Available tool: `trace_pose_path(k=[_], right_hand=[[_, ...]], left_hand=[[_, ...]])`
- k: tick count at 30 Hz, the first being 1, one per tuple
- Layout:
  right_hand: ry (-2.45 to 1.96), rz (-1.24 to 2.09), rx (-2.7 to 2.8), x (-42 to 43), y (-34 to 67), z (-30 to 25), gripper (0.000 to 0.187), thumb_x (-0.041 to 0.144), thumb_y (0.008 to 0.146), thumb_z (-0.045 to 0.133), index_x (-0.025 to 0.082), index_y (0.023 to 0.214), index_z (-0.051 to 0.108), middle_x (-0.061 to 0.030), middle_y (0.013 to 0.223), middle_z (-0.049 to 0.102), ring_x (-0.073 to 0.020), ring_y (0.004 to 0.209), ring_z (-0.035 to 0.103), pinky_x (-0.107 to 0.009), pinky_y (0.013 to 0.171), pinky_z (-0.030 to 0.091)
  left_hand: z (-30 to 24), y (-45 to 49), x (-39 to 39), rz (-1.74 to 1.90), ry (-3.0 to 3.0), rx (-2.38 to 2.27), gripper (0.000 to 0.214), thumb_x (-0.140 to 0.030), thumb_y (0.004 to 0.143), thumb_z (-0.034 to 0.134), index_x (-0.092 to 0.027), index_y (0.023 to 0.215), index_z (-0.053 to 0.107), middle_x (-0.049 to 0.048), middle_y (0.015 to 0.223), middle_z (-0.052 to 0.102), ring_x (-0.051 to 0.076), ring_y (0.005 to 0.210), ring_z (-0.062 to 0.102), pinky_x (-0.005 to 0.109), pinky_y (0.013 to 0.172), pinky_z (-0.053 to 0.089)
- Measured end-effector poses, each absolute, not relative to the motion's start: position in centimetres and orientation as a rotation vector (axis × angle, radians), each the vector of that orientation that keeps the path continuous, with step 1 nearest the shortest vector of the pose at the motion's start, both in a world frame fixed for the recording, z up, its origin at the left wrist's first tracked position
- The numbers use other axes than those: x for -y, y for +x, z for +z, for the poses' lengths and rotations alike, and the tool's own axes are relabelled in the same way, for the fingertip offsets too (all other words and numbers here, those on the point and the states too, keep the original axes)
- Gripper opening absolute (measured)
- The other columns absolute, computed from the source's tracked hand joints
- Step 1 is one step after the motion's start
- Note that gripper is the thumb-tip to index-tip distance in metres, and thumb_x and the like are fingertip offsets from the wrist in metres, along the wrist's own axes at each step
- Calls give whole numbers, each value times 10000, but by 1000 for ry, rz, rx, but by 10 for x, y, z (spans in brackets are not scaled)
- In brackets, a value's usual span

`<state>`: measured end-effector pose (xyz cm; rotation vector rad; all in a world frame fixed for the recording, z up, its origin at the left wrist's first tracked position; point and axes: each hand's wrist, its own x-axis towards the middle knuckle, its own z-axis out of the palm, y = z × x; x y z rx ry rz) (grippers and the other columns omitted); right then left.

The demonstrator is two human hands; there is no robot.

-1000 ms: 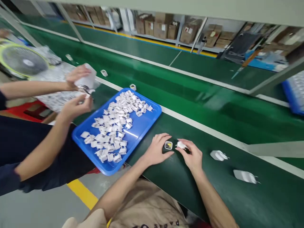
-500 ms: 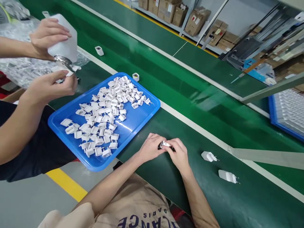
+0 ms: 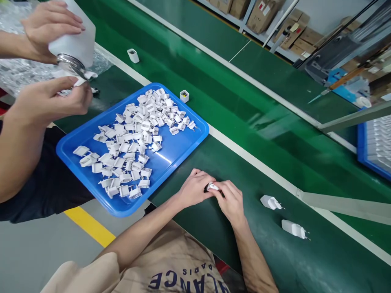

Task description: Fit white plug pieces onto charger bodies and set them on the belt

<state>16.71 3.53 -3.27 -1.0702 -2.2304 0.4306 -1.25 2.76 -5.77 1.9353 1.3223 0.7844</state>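
My left hand (image 3: 194, 188) and my right hand (image 3: 230, 200) meet on the dark green belt (image 3: 275, 260), fingers closed together around a small white charger body (image 3: 212, 187) with a plug piece pressed against it. Most of that part is hidden by my fingers. Left of my hands lies a blue tray (image 3: 180, 152) heaped with several white plug pieces (image 3: 134, 142). Two finished white chargers with pins lie to my right, one charger (image 3: 270, 202) nearer and another charger (image 3: 293, 229) further.
A co-worker's hands (image 3: 50, 99) at the upper left hold a white bottle (image 3: 76, 42) over a small part. Two open charger shells (image 3: 184, 96) (image 3: 133, 55) stand on the green conveyor. A second blue tray (image 3: 375, 144) sits at the right edge. Cardboard boxes fill shelves behind.
My hands, apart with a shell and a plug piece one second ago, have come together on the one charger. The view has tilted down and the co-worker's hands stay at the bottle.
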Motion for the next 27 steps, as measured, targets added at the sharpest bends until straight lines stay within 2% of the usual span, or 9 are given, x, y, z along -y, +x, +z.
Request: trace_pose_path(k=[12,19,23,27], right_hand=[[-1074,516,2222,-36,169,-35,118,190,954,667,264,1041,640,-11,853,712,-177,743,640,-319,671,525],[-1037,343,2342,-39,170,-35,14,200,973,640,210,966,633,-29,816,690,-185,752,580,-351,705,447],[-1001,256,2461,-44,169,-31,159,236,1013,575,202,865,621,-30,768,642,-176,724,521,-348,685,391],[-1045,245,2554,-44,169,-24,249,290,1052,501,204,840,599,-35,798,642,-171,743,539,-332,717,407]], left_hand=[[-62,-11,-29,869,1955,-1287,112,-314,932,643,-218,976,682,20,978,765,188,942,692,374,887,408],[-62,-12,-30,886,1957,-1289,93,-297,928,639,-216,964,667,11,962,766,178,913,692,375,888,394],[-61,-12,-30,868,1979,-1315,73,-265,921,621,-217,966,653,3,938,763,171,860,675,378,875,396],[-57,-11,-28,811,2022,-1320,122,-255,917,635,-222,1034,647,14,1000,767,193,903,673,396,907,402]])
